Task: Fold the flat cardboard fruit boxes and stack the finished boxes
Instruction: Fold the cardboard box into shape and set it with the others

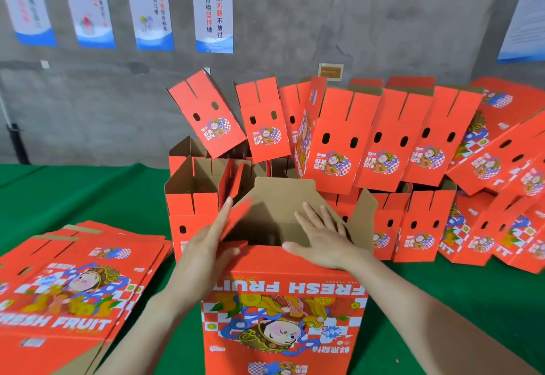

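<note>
Both forearms reach forward from the bottom of the view and converge on the half-formed fruit box (283, 301), which stands on the green surface (59, 197) right in front of the person, its open top toward the hands and its "FRESH FRUIT" panel facing them upside down. The left hand (212, 236) is tilted on edge, fingers straight and together, palm laid against the outside of the small red side flap (237, 216). The right hand (321, 236) lies palm down, fingers straight and slightly spread, resting flat on the brown inner face of the right-hand flap (361, 221); neither hand curls round anything. A stack of flat boxes (73, 286) lies just left of the left forearm. Behind, the finished boxes (354, 138) are heaped in a loose pile against the grey wall (383, 20).
</note>
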{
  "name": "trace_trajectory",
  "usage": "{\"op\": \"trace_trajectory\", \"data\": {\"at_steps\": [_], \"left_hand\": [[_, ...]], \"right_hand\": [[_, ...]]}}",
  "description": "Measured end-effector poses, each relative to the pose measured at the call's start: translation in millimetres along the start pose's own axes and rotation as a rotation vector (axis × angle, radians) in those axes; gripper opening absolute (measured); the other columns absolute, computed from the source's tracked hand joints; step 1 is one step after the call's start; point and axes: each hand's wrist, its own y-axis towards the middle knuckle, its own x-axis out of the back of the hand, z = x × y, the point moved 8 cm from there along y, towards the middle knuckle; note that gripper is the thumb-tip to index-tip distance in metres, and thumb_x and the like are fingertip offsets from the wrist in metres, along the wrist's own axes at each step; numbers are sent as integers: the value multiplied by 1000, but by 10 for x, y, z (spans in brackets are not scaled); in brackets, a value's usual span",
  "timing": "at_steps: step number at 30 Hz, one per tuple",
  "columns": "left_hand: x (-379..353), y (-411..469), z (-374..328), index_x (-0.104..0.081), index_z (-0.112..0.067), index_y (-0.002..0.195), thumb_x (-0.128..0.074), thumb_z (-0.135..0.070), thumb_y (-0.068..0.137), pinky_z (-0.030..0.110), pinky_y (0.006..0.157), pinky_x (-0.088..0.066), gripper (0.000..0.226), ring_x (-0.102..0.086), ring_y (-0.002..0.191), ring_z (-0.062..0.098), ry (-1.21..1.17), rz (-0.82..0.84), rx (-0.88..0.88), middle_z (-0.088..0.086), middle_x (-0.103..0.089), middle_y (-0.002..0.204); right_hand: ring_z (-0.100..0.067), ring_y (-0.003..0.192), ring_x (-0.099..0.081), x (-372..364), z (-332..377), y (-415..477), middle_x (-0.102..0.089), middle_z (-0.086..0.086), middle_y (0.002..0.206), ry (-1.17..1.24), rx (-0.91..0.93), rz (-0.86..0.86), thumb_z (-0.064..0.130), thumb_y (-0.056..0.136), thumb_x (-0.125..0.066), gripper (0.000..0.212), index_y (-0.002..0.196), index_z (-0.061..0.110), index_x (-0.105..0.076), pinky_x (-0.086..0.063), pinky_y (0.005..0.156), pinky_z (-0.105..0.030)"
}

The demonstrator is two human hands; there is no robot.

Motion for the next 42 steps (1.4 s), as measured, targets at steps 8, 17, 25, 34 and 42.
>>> {"op": "trace_trajectory", "data": {"at_steps": [8, 17, 25, 34, 42], "left_hand": [[5, 565, 194, -63, -16, 120, -47, -28, 97, 34, 90, -44, 30, -58, 112, 31, 391, 93, 90, 8, -67, 113], [-445, 768, 556, -16, -44, 148, -51, -28, 90, 45, 116, -21, 69, -14, 145, 31, 393, 391, 222, 5, 1, 159], [-452, 772, 479, -21, -36, 150, -52, -20, 89, 47, 114, -26, 69, -23, 140, 35, 354, 364, 148, -8, 3, 157], [-368, 737, 335, -4, -34, 152, -61, -13, 82, 41, 111, -30, 92, -26, 134, 27, 295, 289, 38, 2, -19, 149], [-104, 692, 138, -57, -33, 114, -66, 4, 77, 17, 91, -41, 53, -53, 104, 12, 83, 35, -140, -4, -58, 113]], "right_hand": [[-20, 145, 24, 81, 61, -69, 21, 11, 158, 39, 35, -109, 73, 86, -39, 85, 153, 30, -13, 1, 117, -50], [-26, 148, 0, 731, -97, -811, -12, -13, 160, 21, 107, -987, 18, 79, -72, 76, 145, 15, -36, 9, 119, -38], [-13, 138, -35, 394, -538, -637, -39, 8, 148, 566, 45, -545, 14, 86, -70, 73, 147, 26, -34, -28, 115, -34], [1, 119, -49, 258, -393, -525, -64, 5, 126, 361, 183, -422, 24, 93, -61, 18, 104, 20, -74, -21, 101, -6], [-7, 85, -65, 377, -400, -670, -73, 2, 85, 440, 190, -636, 0, 87, -61, 18, 76, 4, -74, -47, 87, -22]]}}
